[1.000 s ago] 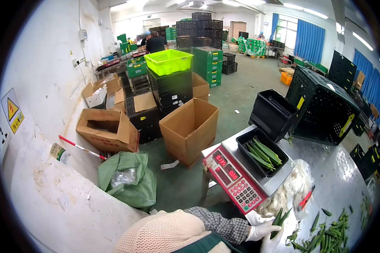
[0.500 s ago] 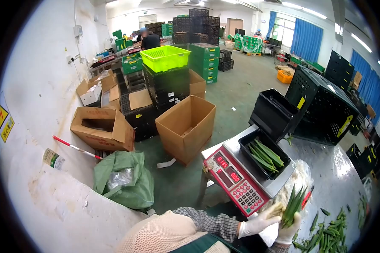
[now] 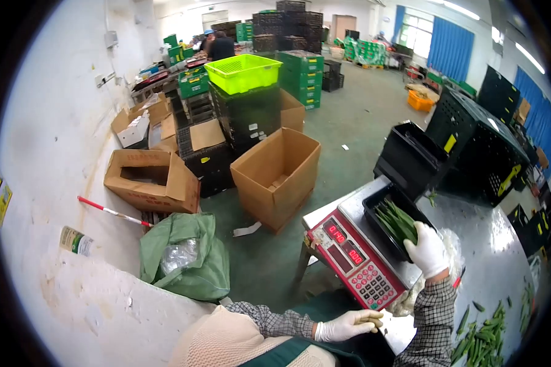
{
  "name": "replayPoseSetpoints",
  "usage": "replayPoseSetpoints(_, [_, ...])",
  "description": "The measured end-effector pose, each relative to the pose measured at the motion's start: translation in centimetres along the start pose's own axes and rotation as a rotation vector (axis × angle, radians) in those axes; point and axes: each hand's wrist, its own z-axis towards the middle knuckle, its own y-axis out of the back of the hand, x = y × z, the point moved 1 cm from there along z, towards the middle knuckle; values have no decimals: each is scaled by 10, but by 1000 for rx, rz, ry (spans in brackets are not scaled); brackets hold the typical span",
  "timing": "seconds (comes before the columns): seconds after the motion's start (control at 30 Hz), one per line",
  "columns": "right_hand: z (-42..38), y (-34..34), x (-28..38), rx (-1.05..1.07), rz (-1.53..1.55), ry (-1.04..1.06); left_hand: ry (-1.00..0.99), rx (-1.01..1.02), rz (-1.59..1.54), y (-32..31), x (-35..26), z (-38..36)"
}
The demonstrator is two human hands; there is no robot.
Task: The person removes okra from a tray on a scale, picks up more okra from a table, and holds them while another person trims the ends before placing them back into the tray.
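My right hand (image 3: 427,251), in a white glove, is at the near right edge of a black tray (image 3: 366,215), its fingers closed on okra (image 3: 398,221) lying in it. The palm hides part of the pods. Beneath the tray is a red and silver weighing scale (image 3: 356,260) with lit red digits, the upper display reading about 0.140. My left hand (image 3: 349,326), gloved too, is held low by the scale's near corner, fingers loosely stretched and holding nothing. Loose okra pods (image 3: 483,336) lie in a pile on the metal table (image 3: 477,244) at the lower right.
Behind the scale stand a stack of black trays (image 3: 410,159) and a large dark crate (image 3: 480,147). Clear plastic bags (image 3: 450,244) lie beside the scale. On the floor are an open cardboard box (image 3: 281,183) and a green sack (image 3: 187,263). A wall runs along the left.
My right hand has moved up from the table with the okra to the tray. My left hand has come away from the okra and shifted lower left. The display went from 0.135 to 0.140.
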Motion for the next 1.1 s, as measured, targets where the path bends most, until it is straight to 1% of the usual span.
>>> replayPoseSetpoints(0.03, [2, 0, 0, -20, 39, -3, -33, 4, 7, 0, -7, -3])
replayPoseSetpoints(0.07, [2, 0, 2, -76, 28, 2, 32, -41, -11, -1, -12, -6])
replayPoseSetpoints(0.1, [3, 3, 5, -116, 19, 3, 46, -44, 7, 1, -11, -8])
replayPoseSetpoints(0.2, [8, -1, 3, -184, 52, -58, 100, -62, 37, 0, -13, -9])
replayPoseSetpoints(0.27, [11, -1, 3, -220, 133, -127, 120, -70, 55, 0, -12, -8])
replayPoseSetpoints(0.43, [10, -7, -18, -273, 389, -194, 144, -85, 74, 3, -12, -9])
replayPoseSetpoints(0.53, [10, 5, -24, -205, 684, -448, 159, -103, 93, 3, -17, -9])
replayPoseSetpoints(0.57, [11, -3, -35, -300, 722, -368, 165, -111, 97, 3, -18, -9])
replayPoseSetpoints(0.67, [6, 16, -24, -212, 686, -398, 158, -123, 127, 6, -18, -10])
replayPoseSetpoints(0.7, [5, 15, -25, -229, 638, -352, 160, -131, 120, 5, -19, -10])
replayPoseSetpoints(0.9, [0, 21, -22, -155, 588, -381, 156, -151, 133, 8, -17, -13])
replayPoseSetpoints(1.1, [-3, 22, -20, -131, 502, -347, 166, -156, 141, 10, -18, -15])
